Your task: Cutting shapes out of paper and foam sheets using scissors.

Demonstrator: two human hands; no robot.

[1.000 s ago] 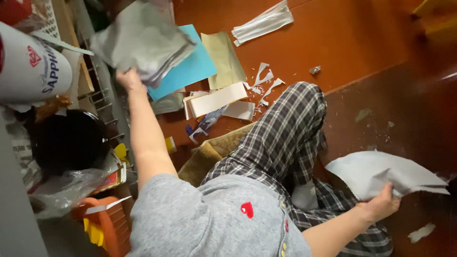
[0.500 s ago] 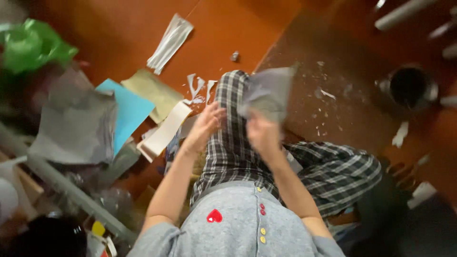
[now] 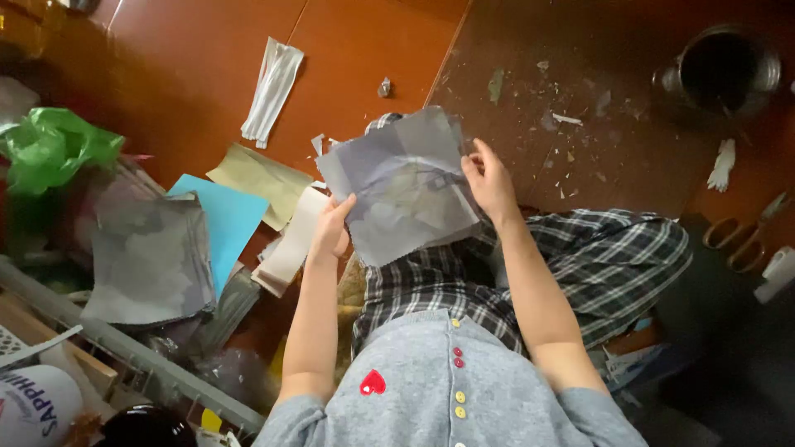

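Now: thin grey paper sheets [image 3: 406,186] held above my plaid lap | left hand [image 3: 331,232] fingers clamped on lower-left edge | right hand [image 3: 490,178] pinching right edge | square edges together, keep grip light | blue card [image 3: 228,223] left of sheets.

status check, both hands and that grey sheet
Left hand and right hand grip grey sheet stack by its edges, above lap. Nothing blocking.
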